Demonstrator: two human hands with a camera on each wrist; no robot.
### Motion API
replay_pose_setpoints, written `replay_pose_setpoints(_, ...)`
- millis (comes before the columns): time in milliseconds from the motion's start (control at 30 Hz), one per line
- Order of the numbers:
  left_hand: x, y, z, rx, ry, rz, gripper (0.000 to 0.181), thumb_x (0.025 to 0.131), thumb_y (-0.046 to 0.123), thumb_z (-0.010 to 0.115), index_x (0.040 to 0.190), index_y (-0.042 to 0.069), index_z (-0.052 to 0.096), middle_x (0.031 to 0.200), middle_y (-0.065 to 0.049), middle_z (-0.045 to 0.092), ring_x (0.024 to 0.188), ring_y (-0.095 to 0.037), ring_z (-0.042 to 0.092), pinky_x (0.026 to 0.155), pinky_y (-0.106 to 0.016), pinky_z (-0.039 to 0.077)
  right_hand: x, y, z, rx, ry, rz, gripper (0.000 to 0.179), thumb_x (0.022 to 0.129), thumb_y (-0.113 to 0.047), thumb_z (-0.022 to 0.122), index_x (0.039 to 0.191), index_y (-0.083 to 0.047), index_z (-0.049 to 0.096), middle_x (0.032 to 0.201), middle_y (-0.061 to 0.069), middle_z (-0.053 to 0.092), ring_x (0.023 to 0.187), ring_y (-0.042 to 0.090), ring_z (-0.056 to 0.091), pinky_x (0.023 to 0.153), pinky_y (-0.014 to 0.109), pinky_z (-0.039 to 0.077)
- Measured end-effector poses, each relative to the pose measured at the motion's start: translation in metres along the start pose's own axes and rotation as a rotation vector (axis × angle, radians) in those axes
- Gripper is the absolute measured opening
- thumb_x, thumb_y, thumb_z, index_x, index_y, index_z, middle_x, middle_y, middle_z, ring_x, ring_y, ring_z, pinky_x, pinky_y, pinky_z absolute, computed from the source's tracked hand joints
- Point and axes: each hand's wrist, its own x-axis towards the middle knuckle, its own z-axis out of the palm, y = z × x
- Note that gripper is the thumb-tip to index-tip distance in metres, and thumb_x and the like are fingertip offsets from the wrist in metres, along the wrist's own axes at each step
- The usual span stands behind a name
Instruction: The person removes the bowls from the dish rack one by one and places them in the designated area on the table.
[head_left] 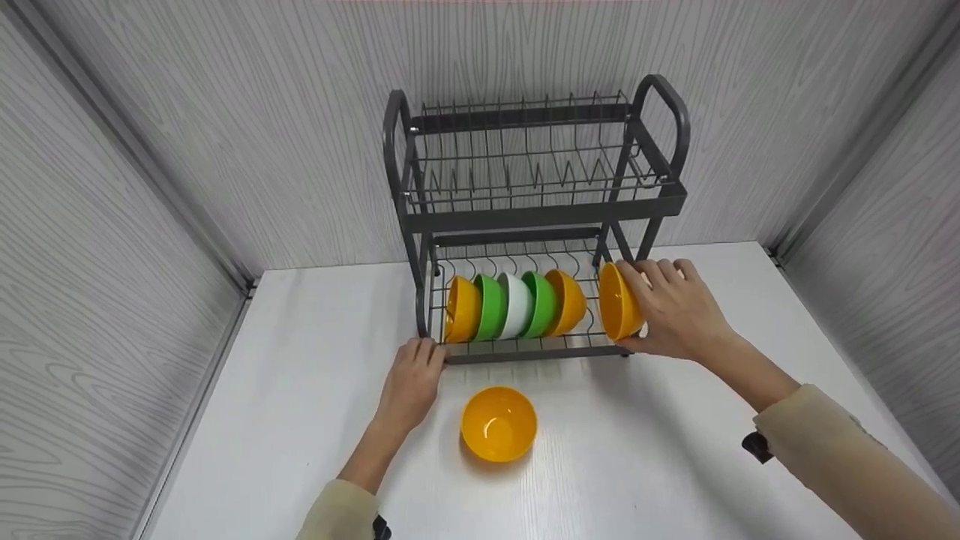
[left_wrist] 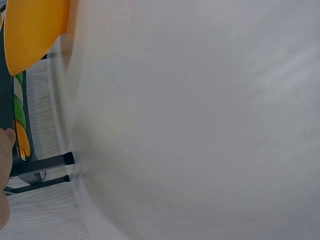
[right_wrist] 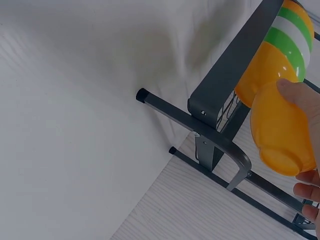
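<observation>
At the right end of the lower tier of a dark two-tier dish rack (head_left: 540,217), my right hand (head_left: 679,311) holds an orange bowl (head_left: 613,304) tilted on its side, thumb and fingers on its rim and outside. The right wrist view shows this bowl's base (right_wrist: 280,160) near the fingertips. My left hand (head_left: 411,379) grips the rack's front left corner; only part of it shows in the left wrist view. Several bowls stand on edge along the lower tier: an orange bowl (head_left: 463,309), green ones, a white bowl (head_left: 516,306) and another orange bowl (head_left: 570,304).
Another orange bowl (head_left: 499,425) sits upright on the white table (head_left: 600,465) in front of the rack. The upper tier (head_left: 525,169) has wire dividers and side handles. Pale wood-grain panels (head_left: 315,150) enclose the table at the back and sides.
</observation>
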Motion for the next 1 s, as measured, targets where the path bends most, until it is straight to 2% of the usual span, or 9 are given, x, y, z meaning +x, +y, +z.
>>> replay_pose_setpoints(433, -0.001, -0.001, 0.003, 0.004, 0.007, 0.008, 0.017, 0.096, 0.014, 0.075, 0.108, 0.007, 0.065, 0.102, -0.009, 0.062, 0.098, -0.026, 0.056, 0.088, -0.036, 0.055, -0.017, -0.007, -0.003, 0.044, 0.009, 0.028, 0.115, 0.062, -0.066, 0.09, 0.148, -0.003, 0.047, 0.123, 0.019, 0.064, 0.107, 0.038, 0.06, 0.093, 0.053, 0.052)
replay_pose_setpoints(767, -0.001, -0.001, 0.003, 0.014, 0.01, 0.01, 0.018, 0.096, 0.016, 0.075, 0.109, 0.007, 0.065, 0.102, -0.009, 0.062, 0.098, -0.025, 0.056, 0.087, -0.036, 0.055, -0.027, -0.015, -0.005, 0.069, 0.071, 0.007, 0.115, 0.062, -0.07, 0.088, 0.146, -0.001, 0.049, 0.121, 0.019, 0.065, 0.106, 0.037, 0.06, 0.09, 0.052, 0.052)
replay_pose_setpoints(1000, -0.001, -0.002, 0.003, 0.003, 0.02, 0.016, 0.018, 0.097, 0.016, 0.075, 0.109, 0.007, 0.064, 0.1, -0.009, 0.061, 0.096, -0.025, 0.056, 0.085, -0.036, 0.054, -0.032, -0.023, -0.005, 0.111, 0.08, 0.027, 0.114, 0.063, -0.071, 0.087, 0.147, -0.003, 0.049, 0.122, 0.018, 0.065, 0.106, 0.037, 0.06, 0.091, 0.052, 0.051)
